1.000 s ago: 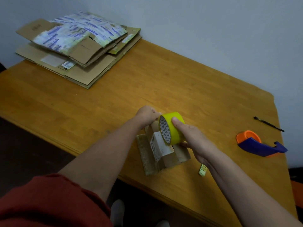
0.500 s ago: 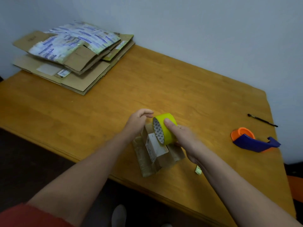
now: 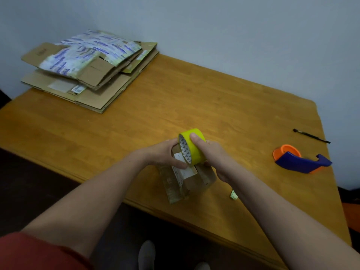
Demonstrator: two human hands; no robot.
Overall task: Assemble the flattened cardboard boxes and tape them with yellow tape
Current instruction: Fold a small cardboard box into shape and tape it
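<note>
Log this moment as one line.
right hand: grips roll above box | left hand: holds box | stack: flat, far left | dispenser: idle, right

Wears a red sleeve [image 3: 29,252] at near left, ending above the elbow. Leaves both forearms [image 3: 93,201] bare down to the left hand [image 3: 165,152] and right hand [image 3: 213,152]. Shows blurred, pale grey footwear [image 3: 147,254] at near centre.

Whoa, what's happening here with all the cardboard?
A person is working on a small cardboard box on the wooden table. Their right hand grips a yellow tape roll just above the box. The left hand curls in at the roll's open side, maybe hunting for the tape end. More flattened boxes sit piled at the far corner.
</note>
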